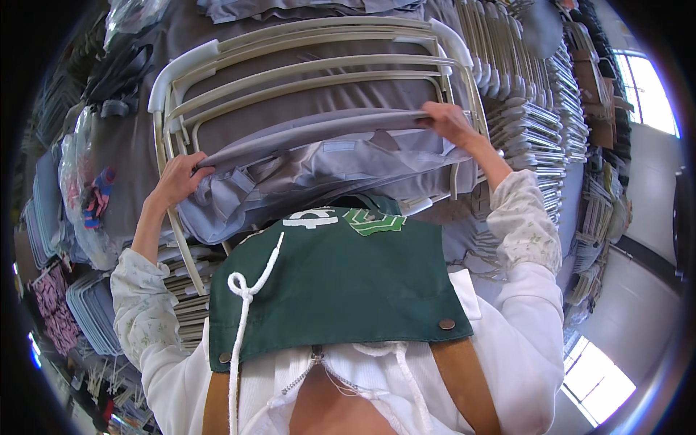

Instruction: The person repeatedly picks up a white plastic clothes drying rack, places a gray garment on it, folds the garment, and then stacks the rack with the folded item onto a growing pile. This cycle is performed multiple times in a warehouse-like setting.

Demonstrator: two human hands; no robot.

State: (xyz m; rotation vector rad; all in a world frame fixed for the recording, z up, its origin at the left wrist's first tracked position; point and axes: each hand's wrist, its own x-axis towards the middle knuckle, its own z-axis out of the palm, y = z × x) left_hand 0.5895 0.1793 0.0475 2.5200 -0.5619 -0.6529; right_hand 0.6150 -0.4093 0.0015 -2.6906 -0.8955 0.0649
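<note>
A grey fabric cover (297,163) is stretched across the near part of a cream tubular metal frame (308,85). My left hand (180,178) grips the cover's left end, fingers curled round its rolled edge. At the other end, my right hand (451,125) has its fingers closed on the same edge, beside the frame's right side tube. The upper edge is pulled fairly straight between the hands, while the fabric below it hangs in loose folds. White plastic corner pieces (196,56) sit on the frame's far corners. Part of the frame is hidden under the cover.
Many nested metal frames (533,138) are stacked close on the right. On the left lie a clear plastic bag (90,181) and dark straps (119,87). More grey fabric (304,9) lies at the far side. Further frames (185,297) stand below my left forearm.
</note>
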